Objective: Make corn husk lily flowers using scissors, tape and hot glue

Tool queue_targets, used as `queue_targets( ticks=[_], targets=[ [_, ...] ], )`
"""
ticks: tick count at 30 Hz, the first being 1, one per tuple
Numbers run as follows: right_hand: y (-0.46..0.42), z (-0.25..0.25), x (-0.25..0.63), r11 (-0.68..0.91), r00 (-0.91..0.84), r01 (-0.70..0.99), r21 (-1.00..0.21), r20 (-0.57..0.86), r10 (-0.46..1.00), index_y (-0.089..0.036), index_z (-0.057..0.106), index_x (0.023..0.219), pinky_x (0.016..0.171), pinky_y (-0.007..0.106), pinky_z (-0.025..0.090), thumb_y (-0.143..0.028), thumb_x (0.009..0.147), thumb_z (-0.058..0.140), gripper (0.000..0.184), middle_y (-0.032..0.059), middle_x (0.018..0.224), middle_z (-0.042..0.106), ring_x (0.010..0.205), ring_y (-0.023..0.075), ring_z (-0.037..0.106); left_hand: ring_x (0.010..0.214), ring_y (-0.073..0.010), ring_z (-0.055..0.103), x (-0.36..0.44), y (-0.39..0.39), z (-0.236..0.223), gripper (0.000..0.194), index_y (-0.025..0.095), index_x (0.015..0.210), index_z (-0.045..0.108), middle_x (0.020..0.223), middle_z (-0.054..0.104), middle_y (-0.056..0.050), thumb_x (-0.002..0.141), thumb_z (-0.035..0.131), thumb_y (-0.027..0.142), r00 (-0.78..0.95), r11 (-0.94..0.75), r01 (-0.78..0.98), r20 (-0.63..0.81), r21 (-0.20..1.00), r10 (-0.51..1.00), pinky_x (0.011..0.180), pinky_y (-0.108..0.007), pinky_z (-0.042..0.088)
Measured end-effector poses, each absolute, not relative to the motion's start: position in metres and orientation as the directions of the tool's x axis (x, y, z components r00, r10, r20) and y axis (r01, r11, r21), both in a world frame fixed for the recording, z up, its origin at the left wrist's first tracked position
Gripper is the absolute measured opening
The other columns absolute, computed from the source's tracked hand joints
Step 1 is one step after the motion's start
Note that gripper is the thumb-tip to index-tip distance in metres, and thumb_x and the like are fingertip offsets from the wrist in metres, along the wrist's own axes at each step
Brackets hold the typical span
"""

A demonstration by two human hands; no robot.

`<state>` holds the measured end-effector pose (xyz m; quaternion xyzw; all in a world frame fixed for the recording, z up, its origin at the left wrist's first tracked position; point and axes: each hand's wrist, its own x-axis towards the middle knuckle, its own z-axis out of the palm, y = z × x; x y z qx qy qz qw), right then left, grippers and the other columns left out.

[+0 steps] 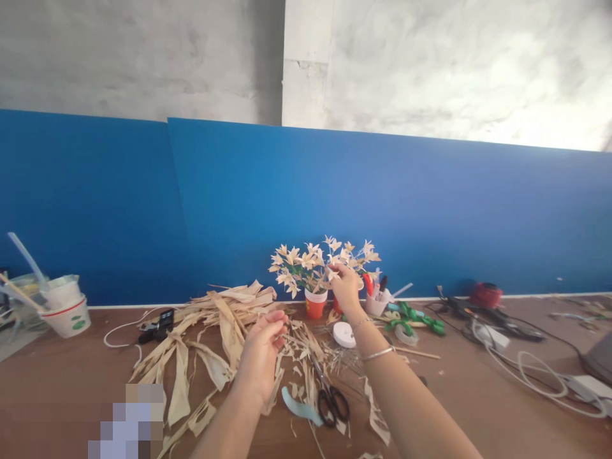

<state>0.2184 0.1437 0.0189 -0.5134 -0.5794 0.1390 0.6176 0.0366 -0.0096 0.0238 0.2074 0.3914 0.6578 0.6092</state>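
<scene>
My right hand (346, 285) reaches into the pale dried-husk flowers, its fingers pinched on one flower (333, 275). Those flowers stand in a red and white paper cup (315, 305); a second red cup behind is mostly hidden by my right hand. Nearer to me, my left hand (266, 341) is raised over the husks with thumb and fingers pressed together. Whatever it holds, if anything, is too small to make out. Beneath the hands lie black-handled scissors (333, 405), a light blue strip (301, 407) and husk scraps. A white tape roll (344, 335) lies by my right wrist.
Dried corn husks (229, 319) are heaped at left centre. Green tape or ribbon (415, 319) and a white cup of tools (377, 305) lie beyond my right arm. Cables (530, 376) spread on the right, paper cups (67, 312) stand far left. A blue partition (306, 191) rises behind.
</scene>
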Motion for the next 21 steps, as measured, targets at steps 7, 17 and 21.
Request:
queue_targets(
  ticks=[7,17,21],
  targets=[
    [0.147,0.015,0.218,0.326,0.27,0.575,-0.75,0.55,0.79,-0.017,0.071,0.086,0.053,0.026,0.035,-0.026,0.062,0.052,0.032,-0.0007,0.058,0.059,0.054,0.0162,0.05,0.066,-0.0101,0.055,0.036,-0.009,0.024,0.021,0.014,0.077,0.066,0.081,0.065,-0.003,0.056,0.066,0.014,-0.183,0.05,-0.638,-0.215,0.768,0.959,0.063,-0.022,0.038],
    [0.119,0.012,0.231,0.351,0.166,0.676,-0.647,0.599,0.784,-0.016,0.067,0.094,0.055,0.026,0.036,-0.035,0.073,0.051,0.032,-0.002,0.052,0.055,0.053,0.0166,0.05,0.067,-0.0098,0.055,0.037,-0.01,0.022,0.022,0.014,0.078,0.065,0.08,0.065,-0.003,0.056,0.068,0.015,-0.161,0.052,-0.638,-0.2,0.768,0.967,0.063,-0.021,0.039],
    [0.103,0.0,0.235,0.376,0.161,0.683,-0.626,0.632,0.758,-0.016,0.063,0.1,0.058,0.027,0.039,-0.04,0.078,0.049,0.035,-0.0001,0.058,0.059,0.056,0.0172,0.053,0.067,-0.0099,0.055,0.037,-0.011,0.023,0.022,0.014,0.078,0.066,0.08,0.065,-0.003,0.056,0.067,0.014,-0.162,0.06,-0.642,-0.211,0.765,0.964,0.063,-0.021,0.039]
  ],
)
